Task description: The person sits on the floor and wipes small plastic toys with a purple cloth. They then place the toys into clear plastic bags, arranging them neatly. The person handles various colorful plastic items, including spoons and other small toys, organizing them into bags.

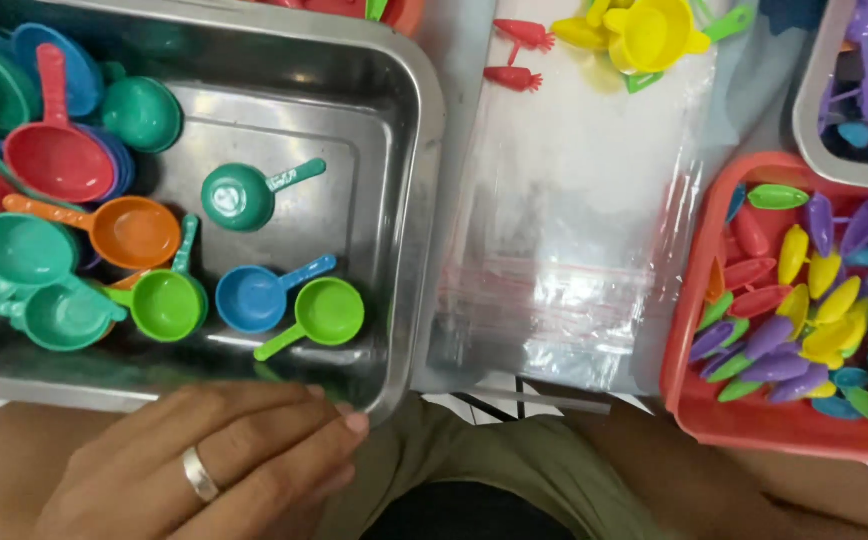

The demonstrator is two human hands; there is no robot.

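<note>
Left hand [204, 465] flat, holding nothing, touching steel tray [394, 60] of toy pans [251, 195]; red basket [689, 400] holds spoons [792, 255].

Left hand [204, 465]: resting at the near rim of the metal tray [409, 200].
Toy pans [169, 300]: in the tray, beyond the hand.
Plastic bags [574, 230]: right of the tray.
Basket [699, 400]: far right, holding toy spoons [814, 300].

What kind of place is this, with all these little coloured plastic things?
Probably a small sorting or packing spot for plastic toys: a metal tray of toy pans, a red basket of small boat-shaped pieces, and clear zip bags between them.
</note>
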